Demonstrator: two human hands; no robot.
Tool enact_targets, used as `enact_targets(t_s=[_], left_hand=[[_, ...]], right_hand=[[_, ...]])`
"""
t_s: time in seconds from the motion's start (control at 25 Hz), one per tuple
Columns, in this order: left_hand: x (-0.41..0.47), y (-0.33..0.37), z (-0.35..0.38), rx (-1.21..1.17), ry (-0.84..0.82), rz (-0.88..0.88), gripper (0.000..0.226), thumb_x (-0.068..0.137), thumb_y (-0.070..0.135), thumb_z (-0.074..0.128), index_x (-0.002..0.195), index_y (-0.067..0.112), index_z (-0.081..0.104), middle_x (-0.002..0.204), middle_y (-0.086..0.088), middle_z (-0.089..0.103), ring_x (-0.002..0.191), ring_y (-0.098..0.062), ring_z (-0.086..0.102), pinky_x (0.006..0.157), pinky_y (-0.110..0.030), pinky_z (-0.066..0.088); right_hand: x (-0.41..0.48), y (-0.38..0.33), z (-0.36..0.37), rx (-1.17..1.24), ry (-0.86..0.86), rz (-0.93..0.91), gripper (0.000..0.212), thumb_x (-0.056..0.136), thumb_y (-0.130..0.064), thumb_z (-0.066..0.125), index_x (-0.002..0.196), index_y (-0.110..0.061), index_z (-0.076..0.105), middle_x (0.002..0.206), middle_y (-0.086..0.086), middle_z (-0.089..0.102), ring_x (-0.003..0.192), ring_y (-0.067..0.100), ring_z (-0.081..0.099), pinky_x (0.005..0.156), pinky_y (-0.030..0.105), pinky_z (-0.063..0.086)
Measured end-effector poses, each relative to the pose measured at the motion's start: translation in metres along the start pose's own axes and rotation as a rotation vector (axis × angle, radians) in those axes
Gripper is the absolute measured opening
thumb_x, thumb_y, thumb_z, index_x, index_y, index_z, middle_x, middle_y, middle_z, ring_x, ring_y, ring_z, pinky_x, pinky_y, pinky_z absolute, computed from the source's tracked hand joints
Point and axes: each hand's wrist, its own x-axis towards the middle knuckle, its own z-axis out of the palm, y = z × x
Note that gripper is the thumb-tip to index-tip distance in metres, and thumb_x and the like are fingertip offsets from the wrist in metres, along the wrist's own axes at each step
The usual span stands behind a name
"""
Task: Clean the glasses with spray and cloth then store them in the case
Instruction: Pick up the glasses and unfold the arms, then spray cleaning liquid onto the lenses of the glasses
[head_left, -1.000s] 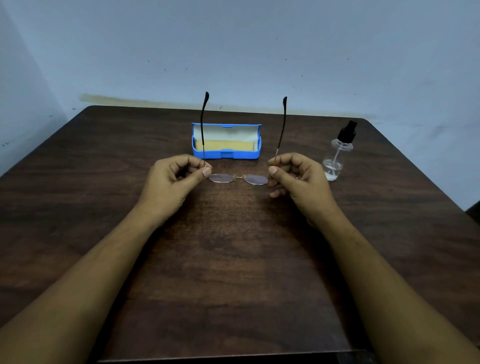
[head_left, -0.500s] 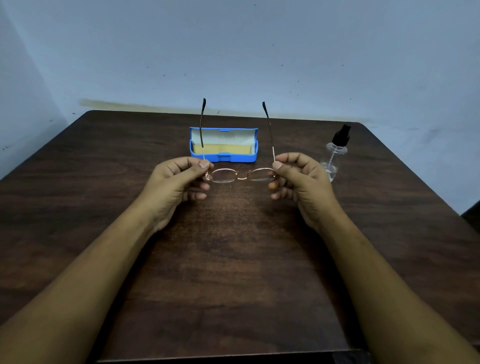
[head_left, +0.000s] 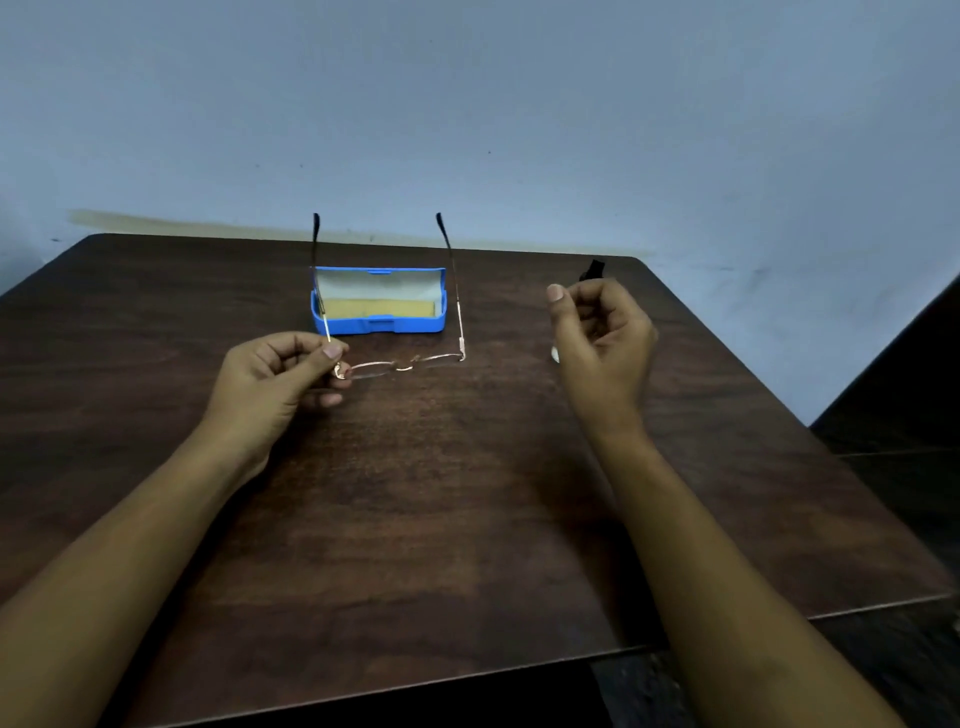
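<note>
1. Glasses (head_left: 402, 364) hang over the table (head_left: 467, 519), pinched at their left hinge by the left hand (head_left: 270, 382); temples stand up and lenses face the person, likely to take the spray.
2. Right hand (head_left: 602, 338) is loosely curled, holding nothing, in front of the spray bottle (head_left: 594, 270), probably reaching for it.
3. Farther back, the blue case (head_left: 378, 325) lies open with the yellow cloth (head_left: 379, 308) inside, ready for later.

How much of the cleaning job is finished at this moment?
Done: the case stands open. In hand: the left hand holds the glasses; the right hand reaches for the spray bottle. Left: spraying, wiping with the yellow cloth, storing.
</note>
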Motion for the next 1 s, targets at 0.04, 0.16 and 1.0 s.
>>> enact_targets(t_s=[0.04,0.16,1.0], left_hand=[[0.0,-0.001,0.001,0.008,-0.005,0.008,0.007,0.094,0.009,0.066,0.096,0.007,0.072,0.068,0.0,0.074,0.065,-0.006,0.07,0.059,-0.017,0.059],[-0.001,-0.006,0.002,0.054,-0.043,0.04,0.007,0.094,0.01,0.066,0.096,0.006,0.072,0.068,0.0,0.073,0.064,-0.006,0.07,0.059,-0.017,0.059],[0.001,-0.01,-0.006,0.168,-0.045,0.104,0.007,0.095,0.013,0.068,0.097,0.009,0.074,0.074,-0.002,0.075,0.071,-0.013,0.074,0.061,-0.02,0.058]], right_hand=[[0.001,0.001,-0.005,-0.043,0.083,-0.016,0.015,0.093,-0.031,0.07,0.085,-0.02,0.064,0.076,0.002,0.066,0.065,0.022,0.061,0.056,0.038,0.052],[0.005,0.011,-0.013,-0.136,0.26,0.01,0.022,0.087,-0.033,0.073,0.103,-0.02,0.063,0.106,-0.002,0.063,0.094,0.018,0.063,0.075,0.025,0.052],[-0.016,-0.028,0.019,0.492,-0.302,0.357,0.033,0.091,-0.017,0.068,0.123,-0.021,0.062,0.085,-0.002,0.064,0.062,0.019,0.06,0.052,0.033,0.05]])
